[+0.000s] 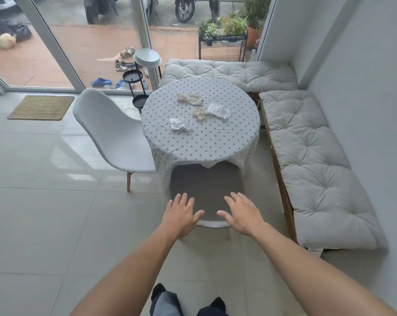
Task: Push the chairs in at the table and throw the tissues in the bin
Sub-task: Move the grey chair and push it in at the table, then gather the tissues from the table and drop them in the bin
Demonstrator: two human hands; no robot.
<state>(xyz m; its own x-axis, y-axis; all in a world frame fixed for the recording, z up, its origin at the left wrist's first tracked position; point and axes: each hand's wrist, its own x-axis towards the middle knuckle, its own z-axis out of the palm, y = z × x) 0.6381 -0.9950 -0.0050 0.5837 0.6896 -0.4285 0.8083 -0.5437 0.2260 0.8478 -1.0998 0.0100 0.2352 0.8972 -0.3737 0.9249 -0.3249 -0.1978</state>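
Two hands are out in front, both spread flat with fingers released, gripping nothing. The left hand and right hand hover at the top edge of the near chair, one at each corner of its backrest; whether the palms actually touch the rim cannot be told from here. That chair sits just beyond the fingertips, its seat tucked under the hanging cloth of the round table. Up and to the left of the left hand's fingers stands the second chair, a white shell on wooden legs, angled, its seat edge right against the tablecloth. Well beyond both sets of fingertips, on the dotted tabletop, lie four crumpled tissues: one nearest, one small and yellowish in the middle, one white to its right, and the farthest. To the right of the right hand's fingers runs a cushioned bench along the wall. No bin shows anywhere in view.
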